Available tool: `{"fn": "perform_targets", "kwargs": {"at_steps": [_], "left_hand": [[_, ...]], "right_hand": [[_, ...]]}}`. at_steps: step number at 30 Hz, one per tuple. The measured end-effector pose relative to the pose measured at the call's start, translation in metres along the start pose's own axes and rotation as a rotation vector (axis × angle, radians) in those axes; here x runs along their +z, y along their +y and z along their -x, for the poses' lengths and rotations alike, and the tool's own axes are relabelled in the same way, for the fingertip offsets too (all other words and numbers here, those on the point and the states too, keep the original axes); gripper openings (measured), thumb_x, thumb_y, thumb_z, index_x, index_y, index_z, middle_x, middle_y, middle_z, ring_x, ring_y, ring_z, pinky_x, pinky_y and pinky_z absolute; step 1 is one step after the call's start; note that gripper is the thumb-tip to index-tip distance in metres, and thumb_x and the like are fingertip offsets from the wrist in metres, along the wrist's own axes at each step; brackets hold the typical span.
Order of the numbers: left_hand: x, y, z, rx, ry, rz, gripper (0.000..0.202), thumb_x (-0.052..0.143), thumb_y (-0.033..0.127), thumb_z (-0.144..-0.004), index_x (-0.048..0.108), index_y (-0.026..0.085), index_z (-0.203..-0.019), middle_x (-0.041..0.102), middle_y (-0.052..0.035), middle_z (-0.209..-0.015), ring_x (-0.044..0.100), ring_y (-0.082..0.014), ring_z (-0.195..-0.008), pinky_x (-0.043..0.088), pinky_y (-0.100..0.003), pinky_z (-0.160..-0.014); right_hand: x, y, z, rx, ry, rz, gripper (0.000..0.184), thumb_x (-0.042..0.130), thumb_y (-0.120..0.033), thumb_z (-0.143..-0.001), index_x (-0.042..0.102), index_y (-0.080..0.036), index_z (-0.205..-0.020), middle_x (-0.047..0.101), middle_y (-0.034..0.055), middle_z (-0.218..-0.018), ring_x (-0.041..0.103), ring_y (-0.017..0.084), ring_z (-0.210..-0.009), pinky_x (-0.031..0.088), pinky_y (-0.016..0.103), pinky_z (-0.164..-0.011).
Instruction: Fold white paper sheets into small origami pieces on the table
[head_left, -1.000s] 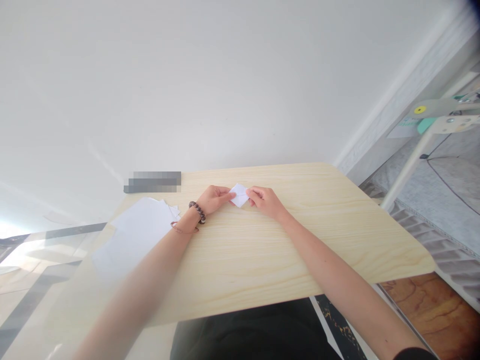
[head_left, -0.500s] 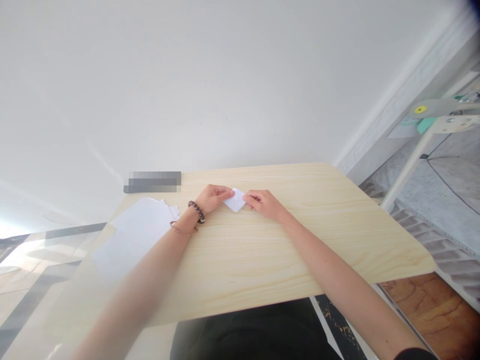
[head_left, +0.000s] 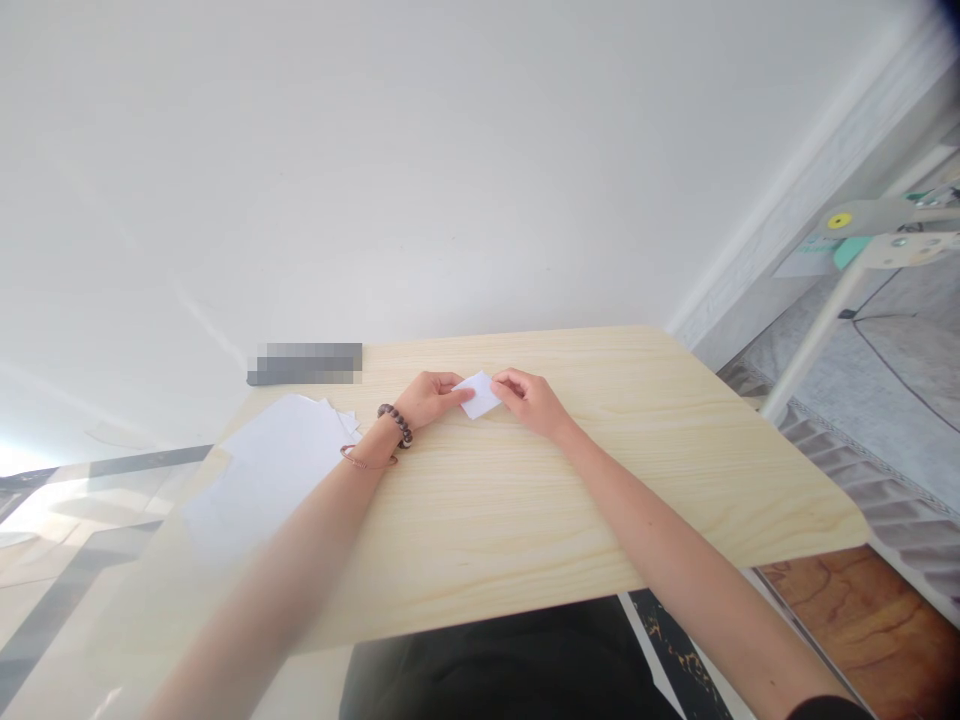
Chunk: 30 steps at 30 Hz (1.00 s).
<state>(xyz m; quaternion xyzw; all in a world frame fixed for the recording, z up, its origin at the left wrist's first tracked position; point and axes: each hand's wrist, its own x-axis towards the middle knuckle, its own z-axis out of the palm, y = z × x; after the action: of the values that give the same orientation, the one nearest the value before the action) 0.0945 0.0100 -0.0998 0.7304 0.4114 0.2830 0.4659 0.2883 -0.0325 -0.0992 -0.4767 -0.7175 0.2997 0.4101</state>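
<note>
A small folded piece of white paper (head_left: pixel 480 398) is held between my two hands, just over the middle of the wooden table (head_left: pixel 480 530). My left hand (head_left: pixel 429 398) pinches its left corner, thumb on top and fingers behind. At the right corner, the thumb and index finger of my right hand (head_left: pixel 529 400) grip the same paper. Its folds are too small to make out clearly. A beaded bracelet (head_left: pixel 395 424) and a thin bangle circle my left wrist.
Loose white sheets (head_left: pixel 277 460) lie at the table's left, partly under my left forearm. A blurred-out dark block (head_left: pixel 305 364) sits at the back left edge. A pale wall (head_left: pixel 465 180) rises behind the table; a metal frame (head_left: pixel 825 320) stands off to the right.
The folded paper has turned slightly between my hands, from a diamond to a more slanted rectangle. My right fingers have shifted to a higher spot on its right corner.
</note>
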Motion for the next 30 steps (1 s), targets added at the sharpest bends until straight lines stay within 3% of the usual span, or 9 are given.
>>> {"fn": "perform_targets", "kwargs": {"at_steps": [6,12,21,27,30], "left_hand": [[0.0015,0.0033,-0.0006,0.045,0.096,0.124,0.04,0.058,0.049,-0.067,0.061,0.013,-0.084,0.064,-0.0042,-0.08,0.057,-0.016,-0.075,0.043,-0.027,-0.068],[0.0012,0.0047,-0.0009,0.078,0.047,0.116,0.039,0.056,0.05,-0.068,0.063,0.014,-0.082,0.063,-0.003,-0.082,0.056,-0.0153,-0.077,0.042,-0.025,-0.071],[0.0,0.0019,0.0006,0.048,0.063,0.042,0.041,0.049,0.051,-0.072,0.065,0.013,-0.072,0.06,-0.0004,-0.065,0.05,-0.0125,-0.062,0.037,-0.022,-0.057],[0.0015,0.0035,-0.0008,0.072,0.103,0.05,0.04,0.051,0.05,-0.072,0.064,0.013,-0.08,0.064,-0.0029,-0.077,0.055,-0.0142,-0.07,0.041,-0.023,-0.064],[0.0023,0.0078,0.0015,0.074,0.09,0.075,0.041,0.054,0.049,-0.071,0.061,0.015,-0.094,0.065,-0.0039,-0.087,0.057,-0.0158,-0.079,0.042,-0.025,-0.072]], "right_hand": [[0.0001,-0.0021,0.0011,0.007,-0.045,0.049,0.024,0.046,-0.037,-0.076,0.056,-0.016,-0.072,0.055,-0.0008,-0.066,0.041,0.008,-0.055,0.033,0.022,-0.054],[0.0017,-0.0003,0.0011,0.042,-0.056,-0.008,0.026,0.046,-0.039,-0.076,0.056,-0.017,-0.082,0.06,0.0009,-0.073,0.05,0.01,-0.061,0.037,0.022,-0.058],[-0.0009,-0.0025,0.0007,0.028,-0.099,0.043,0.025,0.043,-0.035,-0.079,0.059,-0.017,-0.073,0.062,0.0,-0.067,0.048,0.009,-0.056,0.036,0.021,-0.056],[-0.0014,0.0007,-0.0001,0.059,-0.092,0.005,0.025,0.045,-0.036,-0.077,0.059,-0.016,-0.071,0.063,0.0006,-0.066,0.05,0.009,-0.056,0.037,0.021,-0.056],[-0.0025,0.0029,-0.0008,0.1,-0.068,-0.089,0.026,0.046,-0.039,-0.077,0.06,-0.016,-0.074,0.065,0.0018,-0.071,0.052,0.009,-0.056,0.04,0.022,-0.057]]}}
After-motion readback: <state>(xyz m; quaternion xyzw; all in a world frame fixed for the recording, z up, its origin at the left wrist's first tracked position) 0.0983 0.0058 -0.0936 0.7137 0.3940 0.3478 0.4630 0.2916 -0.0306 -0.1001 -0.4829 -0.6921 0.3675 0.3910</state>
